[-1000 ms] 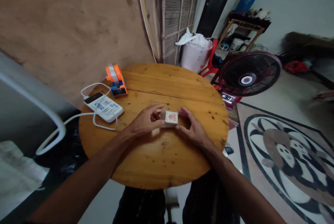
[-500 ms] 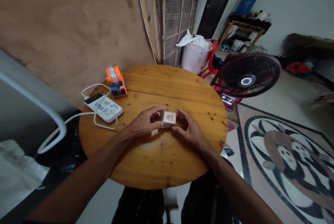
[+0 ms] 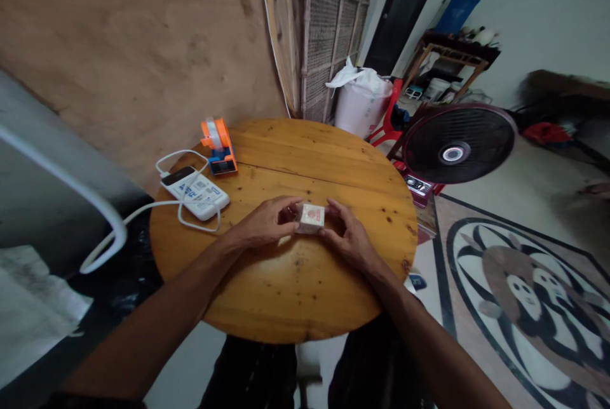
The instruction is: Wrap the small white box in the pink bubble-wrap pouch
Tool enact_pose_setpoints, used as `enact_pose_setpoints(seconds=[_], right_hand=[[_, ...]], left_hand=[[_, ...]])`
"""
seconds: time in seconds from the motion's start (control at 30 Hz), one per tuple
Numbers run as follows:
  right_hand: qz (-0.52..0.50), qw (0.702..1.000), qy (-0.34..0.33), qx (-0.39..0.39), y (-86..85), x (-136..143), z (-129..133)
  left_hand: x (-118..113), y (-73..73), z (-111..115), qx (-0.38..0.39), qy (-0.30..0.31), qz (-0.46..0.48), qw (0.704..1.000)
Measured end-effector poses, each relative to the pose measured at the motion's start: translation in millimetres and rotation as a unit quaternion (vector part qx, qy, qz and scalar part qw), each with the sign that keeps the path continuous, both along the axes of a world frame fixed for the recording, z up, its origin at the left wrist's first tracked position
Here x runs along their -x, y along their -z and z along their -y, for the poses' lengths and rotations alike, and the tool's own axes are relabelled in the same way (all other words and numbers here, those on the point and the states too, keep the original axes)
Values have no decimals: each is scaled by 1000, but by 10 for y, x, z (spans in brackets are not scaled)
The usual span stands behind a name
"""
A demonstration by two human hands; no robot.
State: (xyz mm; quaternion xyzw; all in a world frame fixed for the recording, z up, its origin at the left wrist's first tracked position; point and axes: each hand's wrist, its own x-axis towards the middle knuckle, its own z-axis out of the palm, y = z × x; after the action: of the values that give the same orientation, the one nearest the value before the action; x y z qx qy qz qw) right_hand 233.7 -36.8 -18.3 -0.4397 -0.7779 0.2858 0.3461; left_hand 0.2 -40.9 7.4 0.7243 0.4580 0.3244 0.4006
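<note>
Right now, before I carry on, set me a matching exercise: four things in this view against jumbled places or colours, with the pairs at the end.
Things
1. small box
2. tape dispenser
3. white device
4. fan

Places or colours
A. past the table's right edge
B. between left hand and right hand
C. orange and blue
D. white cable looped across it

Pairs: 1-B, 2-C, 3-D, 4-A

Home interior with fan (image 3: 457, 142), wooden table (image 3: 295, 295), panda-patterned floor (image 3: 538, 298)
</note>
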Motion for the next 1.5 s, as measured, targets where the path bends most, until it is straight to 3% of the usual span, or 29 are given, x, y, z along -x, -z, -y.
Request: enact_pose_setpoints(seconds=[0.23, 0.47, 0.8, 1.03, 1.5], right_hand=[[-13, 1000, -11, 6, 27, -23, -13], [-28, 1000, 5, 8, 27, -13, -18], [-7, 1000, 0, 5, -5, -9, -2], [-8, 1000, 5, 3, -31, -6, 24], [0, 1000, -3, 0, 48, -24, -15]], left_hand=[[54, -67, -16, 9, -24, -36, 999], [46, -10, -39, -14, -62, -53, 997], [-21, -7, -34, -48, -7, -64, 997], [37, 17, -37, -45, -32, -79, 995], [-13, 26, -19, -26, -24, -65, 997]])
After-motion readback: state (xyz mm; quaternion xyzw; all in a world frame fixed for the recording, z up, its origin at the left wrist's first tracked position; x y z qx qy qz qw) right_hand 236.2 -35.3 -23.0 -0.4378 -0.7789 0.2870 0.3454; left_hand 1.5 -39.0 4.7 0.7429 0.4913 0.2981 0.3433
